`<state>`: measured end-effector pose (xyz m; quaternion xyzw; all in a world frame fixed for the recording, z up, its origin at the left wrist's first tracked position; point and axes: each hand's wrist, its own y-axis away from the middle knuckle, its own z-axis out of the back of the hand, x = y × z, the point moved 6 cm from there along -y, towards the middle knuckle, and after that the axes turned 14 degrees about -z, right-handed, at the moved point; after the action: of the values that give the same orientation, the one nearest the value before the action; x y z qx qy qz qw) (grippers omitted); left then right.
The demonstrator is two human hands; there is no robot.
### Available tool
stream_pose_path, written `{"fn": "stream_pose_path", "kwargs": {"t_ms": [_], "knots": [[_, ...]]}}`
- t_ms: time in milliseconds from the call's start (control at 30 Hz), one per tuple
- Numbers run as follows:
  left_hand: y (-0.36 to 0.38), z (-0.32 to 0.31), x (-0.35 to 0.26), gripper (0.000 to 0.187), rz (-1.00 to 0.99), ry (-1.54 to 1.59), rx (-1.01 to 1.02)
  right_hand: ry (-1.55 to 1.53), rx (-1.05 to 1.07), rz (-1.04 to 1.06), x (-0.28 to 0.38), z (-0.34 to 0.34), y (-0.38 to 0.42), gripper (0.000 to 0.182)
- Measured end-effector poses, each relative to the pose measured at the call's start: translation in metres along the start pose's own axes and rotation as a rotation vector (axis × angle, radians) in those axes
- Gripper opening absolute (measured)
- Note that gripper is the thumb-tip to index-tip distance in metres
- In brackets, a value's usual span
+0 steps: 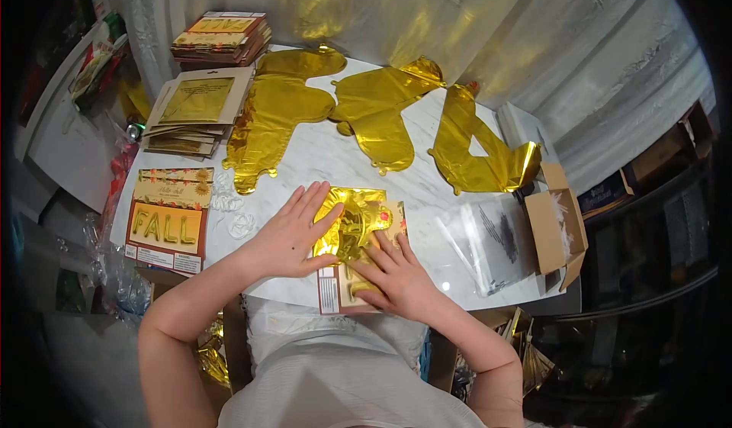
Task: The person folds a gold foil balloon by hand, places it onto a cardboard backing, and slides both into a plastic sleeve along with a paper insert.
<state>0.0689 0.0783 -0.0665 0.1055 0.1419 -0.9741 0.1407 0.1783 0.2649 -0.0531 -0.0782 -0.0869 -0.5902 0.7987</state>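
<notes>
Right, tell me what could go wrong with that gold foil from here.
The gold foil under the left hand and right hand might crease, or spring open if they lift. The printed card beneath it lies at the near edge of the table and could slide off.

Near the front edge of the counter [305,161], a folded foil piece [352,199] lies on a printed card [329,297], the left fingers [305,201] upon the foil and the right fingers [390,254] across foil and card. Behind, side by side, lie the left balloon [271,115], the middle balloon [381,115] and the right balloon [461,142]. Along the left side, front to back, come a packet [168,218], a card stack [194,107] and a rear pile [221,35]. Coils [225,191] sit right of the packet. Rightward lie clear sleeves [488,249], then a carton [555,231] at the edge. A curtain [457,16] hangs behind everything.
</notes>
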Motion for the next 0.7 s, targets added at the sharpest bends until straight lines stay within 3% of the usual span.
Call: {"fn": "stream_pose_path", "kwargs": {"t_ms": [67, 200, 300, 433, 467, 567, 667, 700], "knots": [[0.001, -0.001, 0.000, 0.090, -0.010, 0.010, -0.011, 0.005, 0.074, 0.017, 0.014, 0.004, 0.020, 0.074], [-0.002, 0.003, -0.002, 0.077, -0.022, 0.032, -0.004, -0.037, 0.213, -0.033, 0.032, 0.006, 0.057, 0.093], [0.001, 0.000, -0.003, 0.071, -0.039, 0.032, -0.002, 0.038, 0.206, -0.040, 0.031, -0.001, 0.076, 0.093], [0.000, 0.001, -0.002, 0.070, -0.046, 0.007, -0.027, 0.118, -0.031, 0.013, 0.036, 0.050, 0.105, 0.067], [0.000, 0.001, -0.002, 0.070, -0.046, 0.009, -0.031, 0.102, -0.155, -0.026, 0.039, 0.078, 0.109, 0.050], [-0.001, 0.002, -0.001, 0.070, -0.047, 0.010, -0.038, 0.214, -0.495, -0.113, 0.020, 0.122, 0.136, 0.033], [0.000, 0.000, -0.001, 0.070, -0.047, 0.007, -0.034, 0.199, -0.574, -0.209, -0.030, 0.117, 0.139, 0.044], [0.000, -0.001, 0.000, 0.070, -0.043, -0.001, -0.030, 0.170, -0.483, -0.272, -0.055, 0.102, 0.132, 0.048]]}}
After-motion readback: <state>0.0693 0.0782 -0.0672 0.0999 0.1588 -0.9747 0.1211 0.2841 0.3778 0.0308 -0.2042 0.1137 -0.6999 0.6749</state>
